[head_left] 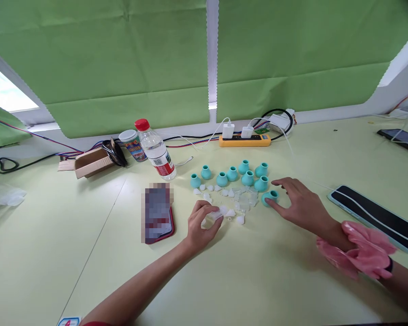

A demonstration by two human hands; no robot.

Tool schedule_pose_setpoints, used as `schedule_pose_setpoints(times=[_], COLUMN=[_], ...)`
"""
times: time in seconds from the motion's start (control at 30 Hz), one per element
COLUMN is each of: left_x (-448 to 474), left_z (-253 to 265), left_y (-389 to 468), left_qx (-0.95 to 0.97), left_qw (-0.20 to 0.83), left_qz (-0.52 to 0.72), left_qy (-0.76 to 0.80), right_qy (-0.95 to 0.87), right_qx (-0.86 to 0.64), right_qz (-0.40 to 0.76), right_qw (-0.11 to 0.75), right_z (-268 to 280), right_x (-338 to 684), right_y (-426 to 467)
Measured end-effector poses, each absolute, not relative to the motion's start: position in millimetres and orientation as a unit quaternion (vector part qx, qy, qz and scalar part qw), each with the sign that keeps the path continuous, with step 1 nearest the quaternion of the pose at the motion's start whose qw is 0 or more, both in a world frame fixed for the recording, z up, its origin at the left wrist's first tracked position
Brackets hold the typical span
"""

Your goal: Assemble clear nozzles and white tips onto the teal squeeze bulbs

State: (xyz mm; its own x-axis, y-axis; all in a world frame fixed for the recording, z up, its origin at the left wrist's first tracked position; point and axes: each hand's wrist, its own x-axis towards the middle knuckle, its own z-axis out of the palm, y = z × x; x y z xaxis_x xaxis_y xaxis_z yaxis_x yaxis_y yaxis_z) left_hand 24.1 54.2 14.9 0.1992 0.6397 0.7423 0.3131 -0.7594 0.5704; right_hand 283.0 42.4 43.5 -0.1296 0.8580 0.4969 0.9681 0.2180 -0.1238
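Observation:
My left hand (201, 222) pinches a small translucent plastic piece (215, 214) between thumb and fingertips, just above the table. My right hand (299, 202) is spread around a teal rubber bulb (274, 195), thumb at its near side and index finger apart from it beyond the rim. Whether the thumb touches the bulb I cannot tell. Behind stand several more teal bulbs in loose rows, among them one bulb (247, 178) with its round mouth facing up. Between the hands lie several small white drop-shaped pieces (240, 219) and a cluster of clear plastic parts (245, 199).
A water bottle (156, 151) with a red cap stands beside a printed canister (136, 147). A red-edged phone (172, 222) lies left of my left hand, another phone (377, 217) at right. Behind are an orange power strip (245, 141) with cables and an open cardboard box (93, 162).

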Motion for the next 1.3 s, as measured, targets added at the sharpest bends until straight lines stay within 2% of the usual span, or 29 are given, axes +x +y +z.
schedule_pose_setpoints(times=[0.17, 0.3, 0.37, 0.53, 0.67, 0.77, 0.97, 1.3], left_x=[24.3, 24.1, 23.9, 16.4, 4.6, 0.6, 5.0, 9.3], left_z=[13.9, 20.2, 31.6, 82.0, 123.4, 149.6, 172.2, 165.9], left_y=[50.6, 46.6, 43.2, 32.2, 26.2, 22.3, 17.4, 21.4], left_qx=[0.761, 0.752, 0.75, 0.731, 0.712, 0.708, 0.753, 0.693], left_qw=[0.152, 0.167, 0.192, 0.341, 0.427, 0.439, 0.374, 0.464], left_qz=[0.554, 0.557, 0.559, 0.536, 0.493, 0.482, 0.454, 0.472], left_qy=[0.3, 0.31, 0.297, 0.251, 0.261, 0.272, 0.293, 0.287], right_qy=[-0.725, -0.74, -0.764, -0.831, -0.836, -0.833, -0.852, -0.839], right_qx=[-0.61, -0.542, -0.494, -0.374, -0.339, -0.352, -0.348, -0.381], right_qz=[0.01, -0.084, -0.093, 0.009, -0.017, -0.04, -0.08, -0.079], right_qw=[0.32, 0.389, 0.405, 0.412, 0.431, 0.424, 0.383, 0.381], right_z=[7.9, 16.1, 30.3, 77.4, 116.1, 139.1, 158.0, 155.1], right_x=[287.2, 270.7, 256.6, 215.9, 195.2, 191.0, 198.4, 200.3], right_y=[37.7, 31.7, 28.9, 30.7, 28.3, 21.1, 10.5, 5.6])
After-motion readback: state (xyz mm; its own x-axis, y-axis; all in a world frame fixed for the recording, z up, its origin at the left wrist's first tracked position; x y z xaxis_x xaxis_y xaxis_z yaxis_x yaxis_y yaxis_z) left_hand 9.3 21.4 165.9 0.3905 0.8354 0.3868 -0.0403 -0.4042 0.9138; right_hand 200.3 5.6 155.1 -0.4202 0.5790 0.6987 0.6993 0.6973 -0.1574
